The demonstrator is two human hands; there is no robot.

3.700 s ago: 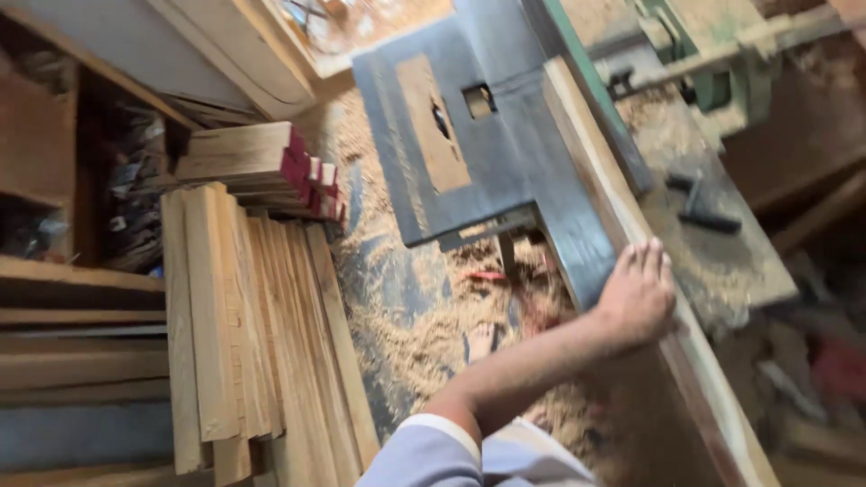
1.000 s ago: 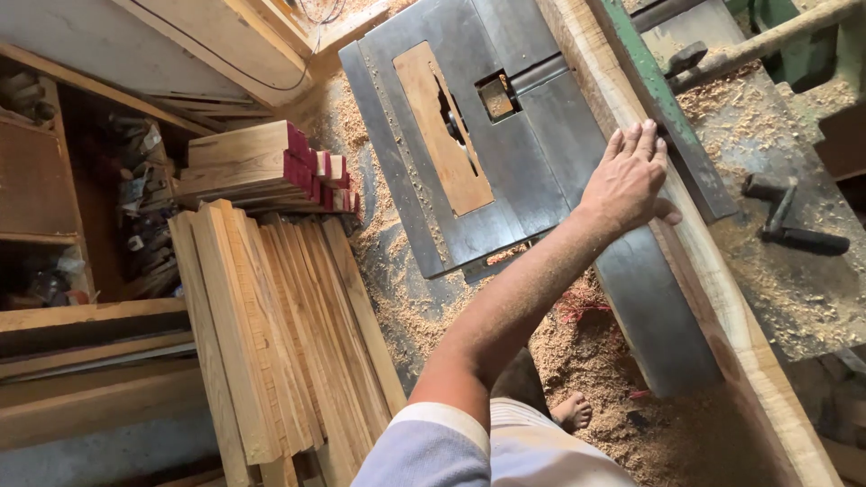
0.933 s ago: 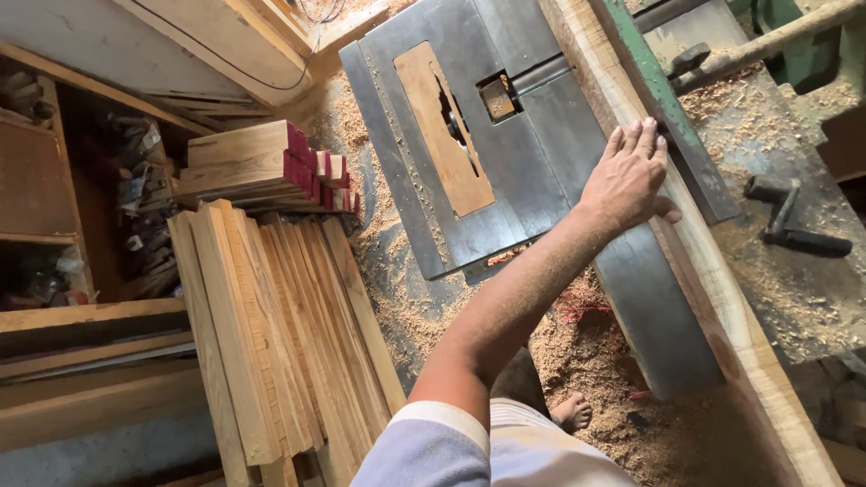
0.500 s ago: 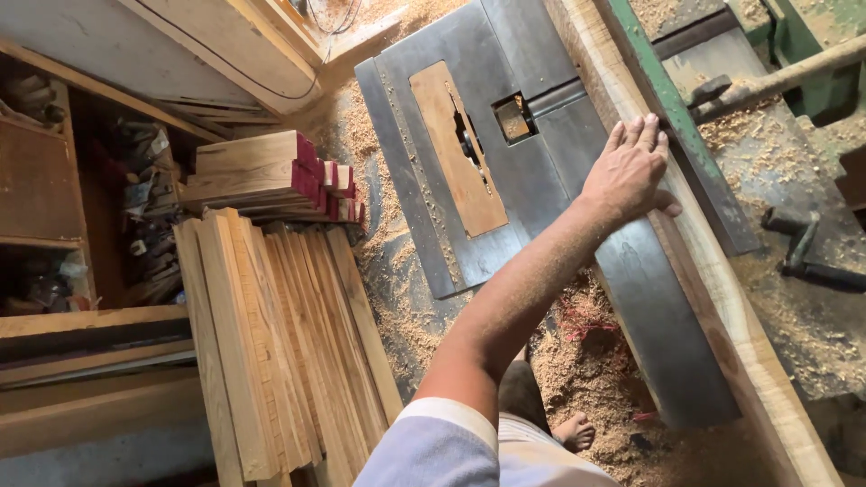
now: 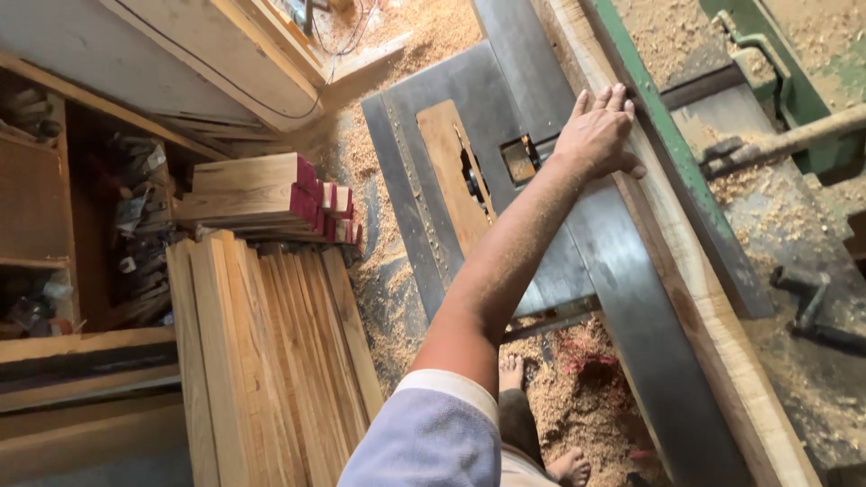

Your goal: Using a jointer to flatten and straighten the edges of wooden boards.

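1. A sawdust-strewn woodworking shop, seen from above: a grey steel saw table (image 5: 577, 271) fills the middle, a green-painted machine frame (image 5: 672, 153) runs along its far side, and loose shavings cover the floor (image 5: 388, 261).
2. One bare arm reaches across the table — by the way it leaves the shoulder it reads as the right hand (image 5: 600, 135), though that is a judgement.
3. The hand lies flat, fingers spread wide and gripping nothing, its palm pressing on a long wooden plank (image 5: 695, 316).
4. The plank lies along the table's far edge, its long axis running from lower right up toward the top of the view; the hand rests near its upper end.
5. The blade slot, set in a wooden insert (image 5: 460, 171), sits just left of the hand, apart from it.
6. The left hand is out of sight.
7. Stacked timber strips (image 5: 271, 352) stand at left — red-ended offcuts (image 5: 271, 194) piled behind them.
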